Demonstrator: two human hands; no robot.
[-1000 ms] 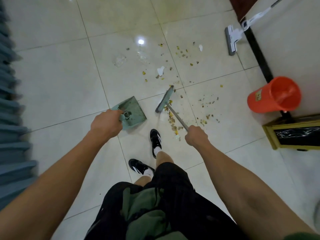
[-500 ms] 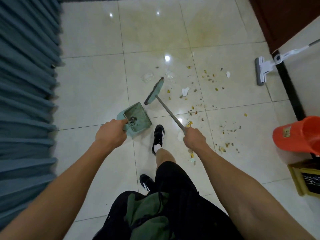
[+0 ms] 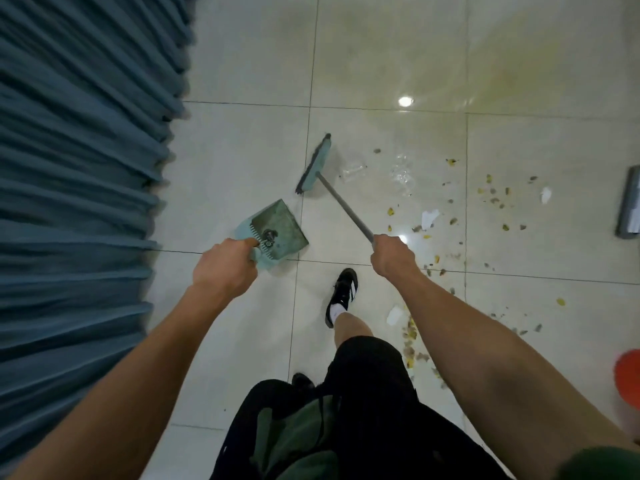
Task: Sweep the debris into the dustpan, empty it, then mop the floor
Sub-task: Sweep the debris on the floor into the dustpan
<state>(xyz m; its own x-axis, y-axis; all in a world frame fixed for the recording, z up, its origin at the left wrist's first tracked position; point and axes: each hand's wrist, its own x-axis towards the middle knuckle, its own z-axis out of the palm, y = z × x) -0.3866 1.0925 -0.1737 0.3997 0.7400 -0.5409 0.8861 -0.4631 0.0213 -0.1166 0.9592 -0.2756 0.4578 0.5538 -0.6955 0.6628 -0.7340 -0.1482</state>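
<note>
Both my hands are full: my left hand grips the green dustpan by its handle, my right hand clenches the broom shaft. Its head lies beyond the pan, debris scattered over the floor tiles to its right, curtain on my left.

Blue pleated curtain hangs along the left — an orange bucket pokes in at the right edge.
</note>
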